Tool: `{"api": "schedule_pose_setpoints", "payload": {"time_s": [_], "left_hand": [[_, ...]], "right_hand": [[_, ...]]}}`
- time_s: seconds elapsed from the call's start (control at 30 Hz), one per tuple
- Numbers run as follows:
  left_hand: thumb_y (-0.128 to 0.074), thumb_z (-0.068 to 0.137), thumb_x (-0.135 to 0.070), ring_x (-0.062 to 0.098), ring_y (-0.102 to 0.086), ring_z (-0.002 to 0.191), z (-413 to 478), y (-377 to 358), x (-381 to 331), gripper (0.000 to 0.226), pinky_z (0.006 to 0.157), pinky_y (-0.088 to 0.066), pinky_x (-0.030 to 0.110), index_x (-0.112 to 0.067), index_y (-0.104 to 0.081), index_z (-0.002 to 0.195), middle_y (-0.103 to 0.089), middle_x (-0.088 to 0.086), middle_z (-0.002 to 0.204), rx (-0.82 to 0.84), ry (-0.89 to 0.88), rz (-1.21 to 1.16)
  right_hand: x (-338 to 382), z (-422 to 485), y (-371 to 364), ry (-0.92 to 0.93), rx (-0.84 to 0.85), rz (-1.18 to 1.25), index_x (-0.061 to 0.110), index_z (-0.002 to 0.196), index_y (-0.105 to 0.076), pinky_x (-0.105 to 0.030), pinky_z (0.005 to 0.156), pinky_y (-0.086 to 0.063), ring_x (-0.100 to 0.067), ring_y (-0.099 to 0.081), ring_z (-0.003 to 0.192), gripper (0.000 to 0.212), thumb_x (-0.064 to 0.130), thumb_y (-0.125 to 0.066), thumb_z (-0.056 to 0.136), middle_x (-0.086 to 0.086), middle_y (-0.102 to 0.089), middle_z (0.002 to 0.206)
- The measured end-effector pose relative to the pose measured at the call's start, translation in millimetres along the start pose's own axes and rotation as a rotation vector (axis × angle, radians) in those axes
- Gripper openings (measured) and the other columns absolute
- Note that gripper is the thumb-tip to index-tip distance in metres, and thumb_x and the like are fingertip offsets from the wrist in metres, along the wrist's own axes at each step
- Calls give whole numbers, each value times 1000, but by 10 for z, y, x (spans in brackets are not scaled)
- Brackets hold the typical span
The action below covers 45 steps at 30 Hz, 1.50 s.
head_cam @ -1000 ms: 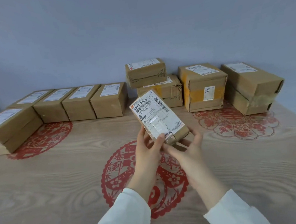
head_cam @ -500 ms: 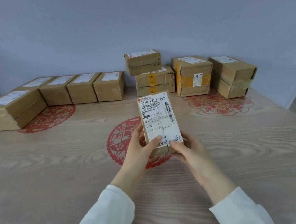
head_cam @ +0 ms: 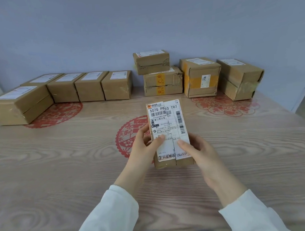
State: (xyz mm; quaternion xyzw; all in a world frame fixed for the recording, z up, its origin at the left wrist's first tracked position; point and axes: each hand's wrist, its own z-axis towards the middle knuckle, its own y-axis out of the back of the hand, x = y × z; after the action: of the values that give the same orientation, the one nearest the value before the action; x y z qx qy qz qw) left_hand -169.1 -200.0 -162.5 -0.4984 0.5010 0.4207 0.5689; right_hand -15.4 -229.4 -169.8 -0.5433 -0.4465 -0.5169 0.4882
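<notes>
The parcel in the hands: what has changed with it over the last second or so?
The parcel was tilted with its top leaning left. It has been turned straight, so the label now stands upright, and it has come nearer the person. The left hand and the right hand kept gripping its lower part, thumbs on the label. The boxes along the wall stayed put on the table.
</notes>
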Motion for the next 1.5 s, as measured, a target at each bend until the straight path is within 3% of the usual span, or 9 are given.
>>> {"api": "schedule_pose_setpoints", "payload": {"time_s": [0.2,0.27,0.4,0.6,0.8,1.03,1.2,1.4,1.5], "left_hand": [[-64,88,-24,18,-69,97,-49,20,-61,49,75,-57,35,-25,-45,133,-67,3,114,4,-21,20],[-64,88,-26,19,-69,96,-57,30,-77,51,73,-58,36,-23,-45,135,-67,3,113,-26,-32,22],[-63,89,-18,18,-69,94,-103,32,-81,47,63,-55,23,-16,-46,132,-68,5,112,5,-46,36],[-65,86,-21,16,-69,95,-134,27,-122,47,68,-55,23,-22,-48,129,-67,3,114,60,-62,52],[-66,86,-14,15,-68,93,-132,28,-105,44,67,-55,21,-16,-50,127,-67,7,113,60,-63,75],[-67,85,-23,17,-67,100,-132,1,-128,50,77,-55,27,-18,-49,131,-66,6,116,62,-85,80],[-65,87,-17,11,-67,89,-137,-14,-167,44,59,-49,13,-14,-52,129,-67,5,113,66,-97,135],[-71,72,-35,15,-64,105,-151,-17,-190,66,79,-54,25,-17,-50,132,-66,2,117,69,-147,116],[-71,80,-17,10,-65,101,-163,-17,-213,46,76,-53,21,-20,-54,123,-68,-4,110,39,-196,109]], "right_hand": [[8,-21,-36,14,-34,25,20,114,-64,-17,64,-52,-9,-69,91,27,18,-65,88,3,-73,100],[-5,-36,-42,7,-29,20,17,118,-63,-19,68,-54,-11,-68,94,32,16,-66,87,2,-72,102],[37,-34,-40,-9,-15,60,19,127,-58,-38,89,-54,-18,-64,107,45,20,-69,83,-1,-69,114],[110,-35,-36,29,-50,77,18,116,-64,-29,75,-56,-17,-68,98,31,12,-67,86,-1,-72,105],[149,-67,-24,41,-60,71,19,121,-60,-38,88,-54,-18,-65,104,39,17,-69,83,1,-69,110],[179,-68,6,71,-91,48,12,121,-60,-30,78,-53,-18,-66,99,37,15,-68,84,-2,-69,108],[200,-70,3,53,-67,64,14,123,-59,-35,84,-54,-20,-65,103,44,23,-70,82,-2,-69,111],[262,-96,5,134,-68,13,13,118,-60,-18,69,-52,-9,-67,93,40,20,-71,81,2,-70,104],[259,-116,19,166,-21,-17,13,120,-60,-20,75,-51,-12,-65,100,50,29,-72,75,3,-69,106]]}}
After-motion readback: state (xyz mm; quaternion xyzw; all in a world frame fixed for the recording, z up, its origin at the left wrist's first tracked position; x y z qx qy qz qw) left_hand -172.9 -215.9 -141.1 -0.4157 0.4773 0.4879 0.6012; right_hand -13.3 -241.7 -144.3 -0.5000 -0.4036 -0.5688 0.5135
